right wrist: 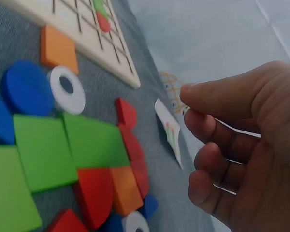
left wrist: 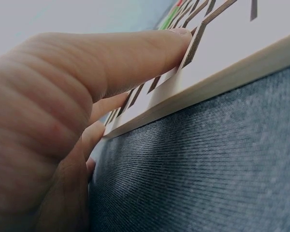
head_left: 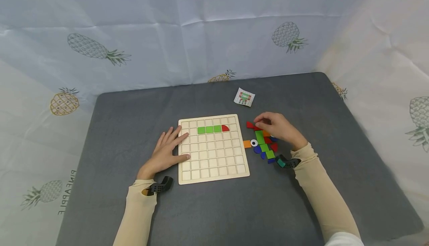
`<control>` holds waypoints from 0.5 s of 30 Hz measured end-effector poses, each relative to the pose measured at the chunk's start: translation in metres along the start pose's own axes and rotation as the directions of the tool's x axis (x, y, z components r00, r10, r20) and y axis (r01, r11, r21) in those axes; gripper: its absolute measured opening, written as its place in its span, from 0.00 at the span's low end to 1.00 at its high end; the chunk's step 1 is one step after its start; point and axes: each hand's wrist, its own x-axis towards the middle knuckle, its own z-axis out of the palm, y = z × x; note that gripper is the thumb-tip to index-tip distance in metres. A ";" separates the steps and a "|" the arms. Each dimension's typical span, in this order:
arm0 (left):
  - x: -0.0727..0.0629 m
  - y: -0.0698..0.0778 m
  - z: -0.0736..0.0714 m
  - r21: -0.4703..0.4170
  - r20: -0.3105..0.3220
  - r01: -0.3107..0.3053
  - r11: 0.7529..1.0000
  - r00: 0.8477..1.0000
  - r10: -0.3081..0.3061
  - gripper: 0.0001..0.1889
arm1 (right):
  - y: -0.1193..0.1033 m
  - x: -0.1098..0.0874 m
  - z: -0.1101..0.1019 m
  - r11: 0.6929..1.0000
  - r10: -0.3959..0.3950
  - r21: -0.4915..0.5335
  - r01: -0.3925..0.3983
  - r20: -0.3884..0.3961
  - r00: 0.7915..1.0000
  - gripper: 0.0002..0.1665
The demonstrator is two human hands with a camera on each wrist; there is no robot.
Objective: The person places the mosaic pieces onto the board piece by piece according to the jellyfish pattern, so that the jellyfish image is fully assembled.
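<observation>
A light wooden grid board (head_left: 213, 171) lies on the dark cloth. Three green squares (head_left: 209, 129) and a red quarter-round piece (head_left: 225, 128) sit in a row in its upper cells. My left hand (head_left: 165, 152) rests at the board's left edge, fingers spread and fairly straight, the thumb lying on the rim. Over the far end of a cluster of coloured pieces hovers my right hand (head_left: 276, 127). Its fingers (right wrist: 203, 159) are loosely curled, thumb tip close to the index tip, with no piece visible between them. Below it are red pieces (right wrist: 130, 142) and a green piece (right wrist: 94, 140).
An orange square (head_left: 247, 144) and a white ring (head_left: 254, 143) lie just right of the board, near blue round pieces (right wrist: 28, 87). A small printed card (head_left: 244, 97) lies behind the pieces. Pineapple-print cloth (head_left: 187, 52) hangs beyond the table's back edge.
</observation>
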 end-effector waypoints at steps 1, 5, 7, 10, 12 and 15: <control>0.000 0.000 0.000 0.001 0.000 0.001 1.000 1.000 -0.001 0.45 | 0.002 0.000 0.000 1.000 0.012 -0.003 -0.012 0.000 1.000 0.14; 0.000 0.000 0.000 0.007 -0.001 -0.002 1.000 1.000 0.002 0.45 | 0.010 0.002 0.003 0.999 0.034 -0.032 -0.034 -0.003 0.999 0.13; 0.000 0.000 0.000 0.008 0.001 0.001 1.000 1.000 -0.001 0.45 | 0.014 0.004 0.005 0.998 0.029 -0.050 -0.029 -0.008 1.000 0.13; -0.001 0.000 0.001 0.011 0.000 0.005 1.000 1.000 -0.005 0.45 | 0.016 0.006 0.008 0.997 0.007 -0.074 -0.009 -0.017 1.000 0.13; -0.001 0.000 0.001 0.010 -0.001 0.005 1.000 1.000 -0.005 0.45 | 0.017 0.008 0.009 0.996 -0.009 -0.089 0.007 -0.026 1.000 0.13; 0.000 0.001 0.001 0.007 -0.003 0.002 1.000 1.000 -0.002 0.45 | 0.018 0.009 0.009 0.993 -0.023 -0.118 0.019 -0.035 0.999 0.14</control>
